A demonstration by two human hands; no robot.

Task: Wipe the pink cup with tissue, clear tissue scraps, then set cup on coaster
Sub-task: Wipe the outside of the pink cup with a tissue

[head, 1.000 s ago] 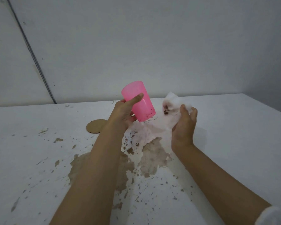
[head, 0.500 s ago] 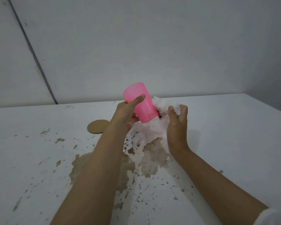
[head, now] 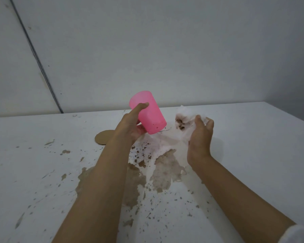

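The left hand (head: 130, 127) holds the pink cup (head: 151, 116) above the worktop (head: 253, 146). Its grip is closed round the cup wall, with the thumb laid along the near side. The cup is tilted, its lower end pointing right, and dark specks show near that end. To the right of the cup, and apart from it, the right hand (head: 200, 137) holds a crumpled white tissue (head: 184, 120). Its grip is curled round the tissue. Brown marks show on the tissue face turned toward the cup. The round brown coaster (head: 103, 138) lies flat on the worktop left of the cup, partly hidden by the left forearm. Brown patches (head: 163, 169) and spots mark the worktop below the cup.
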